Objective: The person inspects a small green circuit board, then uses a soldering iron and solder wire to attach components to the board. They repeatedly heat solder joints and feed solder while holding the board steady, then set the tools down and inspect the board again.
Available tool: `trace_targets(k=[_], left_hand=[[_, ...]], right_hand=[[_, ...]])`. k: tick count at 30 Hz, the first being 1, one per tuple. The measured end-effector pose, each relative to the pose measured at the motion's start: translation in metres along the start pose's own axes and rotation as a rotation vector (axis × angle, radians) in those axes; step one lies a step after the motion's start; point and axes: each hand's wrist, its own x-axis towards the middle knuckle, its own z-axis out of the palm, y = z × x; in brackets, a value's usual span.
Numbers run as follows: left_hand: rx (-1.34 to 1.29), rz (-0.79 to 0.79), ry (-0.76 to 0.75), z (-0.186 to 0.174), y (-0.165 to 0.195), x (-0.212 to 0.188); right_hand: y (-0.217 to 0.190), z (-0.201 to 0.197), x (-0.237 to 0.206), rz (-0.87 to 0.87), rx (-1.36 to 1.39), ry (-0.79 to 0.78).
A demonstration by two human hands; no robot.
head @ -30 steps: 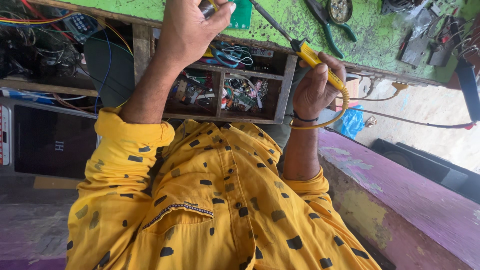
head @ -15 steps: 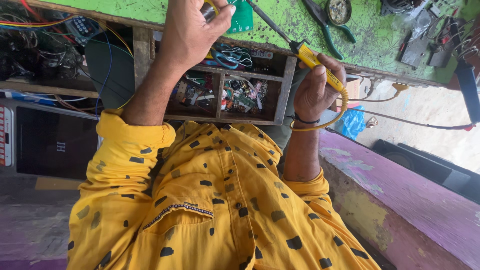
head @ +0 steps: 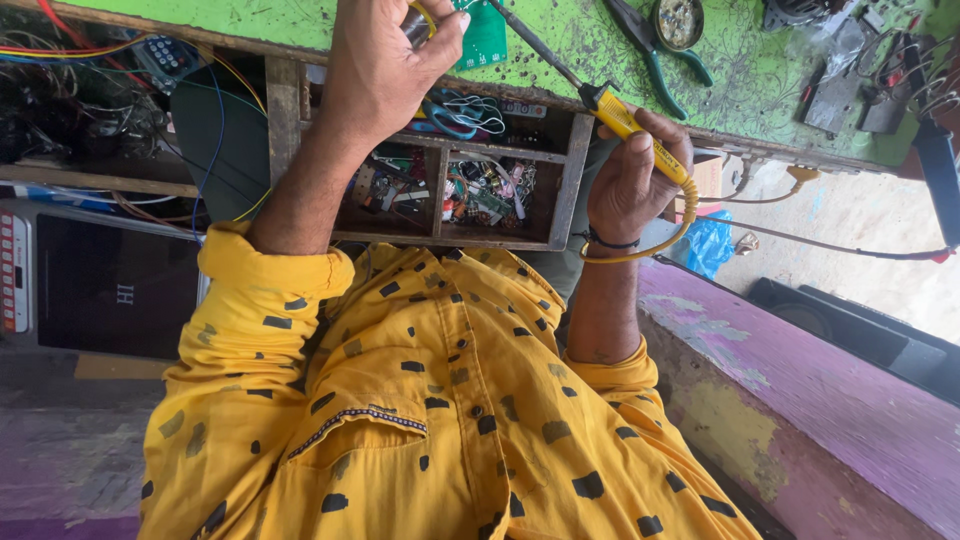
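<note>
My left hand (head: 385,65) reaches up to the green table edge and grips a small green circuit board (head: 487,38). A small yellow-ringed object is pinched against it. My right hand (head: 635,185) is closed around the yellow handle of a soldering iron (head: 625,118). The iron's metal shaft points up and left, and its tip is at the board. Its yellow cord loops under my right wrist. My yellow shirt with black marks fills the lower view.
An open wooden drawer (head: 562,190) of small electronic parts sits under the green table (head: 760,90). Green-handled pliers (head: 655,45) and a round tin (head: 680,20) lie on the table. Tangled wires (head: 90,90) and a black device (head: 100,290) are at left, a purple ledge (head: 830,400) at right.
Both hands keep their grip and stay in nearly the same place. The iron's tip remains at the board.
</note>
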Motion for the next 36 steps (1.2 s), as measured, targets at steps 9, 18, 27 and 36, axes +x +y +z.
trace_targets(k=[9,18,27,36], left_hand=[[0.010,0.014,0.009,0.000,-0.001,-0.001],[0.012,0.020,0.008,0.003,-0.003,0.000],[0.033,0.030,0.010,0.003,-0.002,0.002],[0.024,0.011,0.014,0.002,0.008,0.004]], right_hand=[[-0.001,0.000,0.000,0.016,0.006,0.004],[-0.002,0.001,0.000,0.023,0.012,0.004],[-0.001,0.000,-0.001,0.031,0.013,0.005],[-0.003,-0.009,0.005,0.007,0.022,0.040]])
